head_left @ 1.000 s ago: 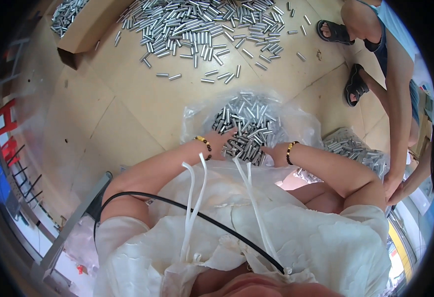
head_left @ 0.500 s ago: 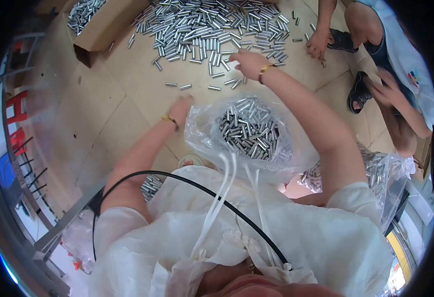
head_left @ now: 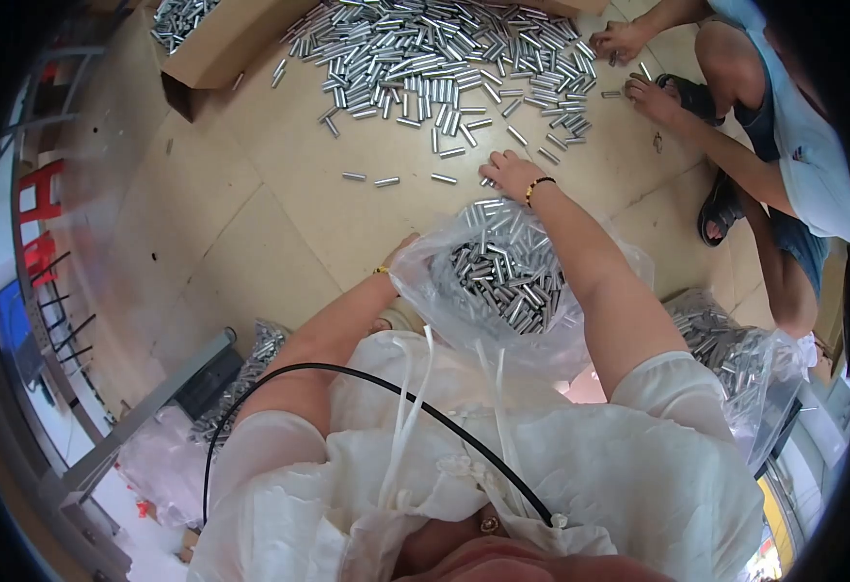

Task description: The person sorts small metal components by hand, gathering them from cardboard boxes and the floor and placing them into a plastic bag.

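Left hand [head_left: 401, 253] against a clear bag [head_left: 427, 291] of metal pins [head_left: 512, 286], right hand [head_left: 512, 176] by loose pins [head_left: 443, 178] on tiled floor [head_left: 279, 204]

No readable text or numbers

shiny metal cylinders [head_left: 425, 63], glossy plastic bag [head_left: 427, 281]

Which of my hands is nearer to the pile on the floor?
Right. Right hand: just short of the pile. Left hand: farther back, at the plastic bag's left edge.
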`<state>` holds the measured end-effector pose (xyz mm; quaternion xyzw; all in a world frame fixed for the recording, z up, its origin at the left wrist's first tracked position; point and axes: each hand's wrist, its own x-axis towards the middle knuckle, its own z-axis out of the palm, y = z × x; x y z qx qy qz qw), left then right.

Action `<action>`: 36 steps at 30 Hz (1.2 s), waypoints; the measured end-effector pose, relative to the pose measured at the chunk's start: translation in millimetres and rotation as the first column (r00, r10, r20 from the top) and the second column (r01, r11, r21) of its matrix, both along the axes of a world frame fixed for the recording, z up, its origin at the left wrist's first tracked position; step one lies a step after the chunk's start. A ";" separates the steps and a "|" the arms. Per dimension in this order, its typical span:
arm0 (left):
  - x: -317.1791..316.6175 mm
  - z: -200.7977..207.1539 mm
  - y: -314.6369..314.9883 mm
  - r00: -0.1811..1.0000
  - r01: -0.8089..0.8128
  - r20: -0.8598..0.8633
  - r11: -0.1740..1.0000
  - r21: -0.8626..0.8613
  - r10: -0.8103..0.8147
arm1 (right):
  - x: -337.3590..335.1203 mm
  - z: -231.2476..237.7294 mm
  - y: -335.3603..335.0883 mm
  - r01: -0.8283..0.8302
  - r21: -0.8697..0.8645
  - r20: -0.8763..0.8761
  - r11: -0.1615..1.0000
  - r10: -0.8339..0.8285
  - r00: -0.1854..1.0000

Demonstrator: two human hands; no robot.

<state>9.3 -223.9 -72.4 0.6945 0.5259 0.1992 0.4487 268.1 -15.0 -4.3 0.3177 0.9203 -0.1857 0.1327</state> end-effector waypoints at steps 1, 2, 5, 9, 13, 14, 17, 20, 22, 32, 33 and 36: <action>-1.6 -2.2 -2.2 1.000 -0.009 0.011 1.000 -0.003 0.009 | 1.4 -0.7 1.1 -0.032 0.012 -0.007 0.999 0.032 0.999; 1.0 -5.6 -2.4 1.000 -0.017 0.021 1.000 -0.006 0.017 | 3.9 -1.1 3.0 -0.034 0.017 -0.007 0.999 0.034 0.999; -1.0 -14.5 -6.1 0.997 -0.069 0.032 0.997 -0.026 0.069 | -12.4 10.9 2.9 -0.112 0.016 0.016 0.994 0.112 0.994; 11.2 5.0 -14.8 0.996 -0.061 -0.063 0.996 -0.071 0.057 | -16.6 -1.4 -3.0 0.031 0.017 0.063 0.999 -0.032 0.998; 19.4 42.6 -6.9 0.971 -0.032 -0.238 0.994 -0.107 0.006 | -39.6 -0.7 2.3 0.377 -0.184 -0.302 0.908 -0.417 0.857; 18.1 48.0 -5.5 0.963 -0.026 -0.270 0.993 -0.113 -0.006 | -53.6 4.1 1.9 0.370 -0.187 -0.302 0.910 -0.412 0.860; 6.2 62.1 8.1 0.950 -0.094 -0.304 0.994 -0.046 0.076 | -84.0 11.0 -0.1 0.408 -0.140 -0.386 0.902 -0.430 0.817; -45.6 64.4 56.2 0.743 -0.276 -0.553 0.925 0.260 0.377 | -100.0 -9.1 -7.1 0.314 -0.052 -0.342 0.948 -0.312 0.886; -69.3 70.6 91.0 0.622 -0.519 -0.596 0.837 0.174 0.509 | -107.3 -27.0 -8.4 0.352 -0.165 -0.064 0.921 -0.366 0.928; -40.6 74.4 123.5 0.698 -0.362 -0.670 0.932 -0.026 0.252 | -93.1 -17.7 -26.2 0.097 -0.078 -0.126 0.992 -0.106 0.986; -47.0 61.2 123.4 0.690 -0.342 -0.676 0.940 0.007 0.257 | -98.9 -21.6 -25.2 0.085 -0.065 -0.123 0.994 -0.092 0.988; -44.4 39.6 125.7 0.668 -0.317 -0.691 0.946 0.070 0.275 | -91.8 -35.5 -14.4 0.110 -0.085 -0.169 0.990 -0.123 0.978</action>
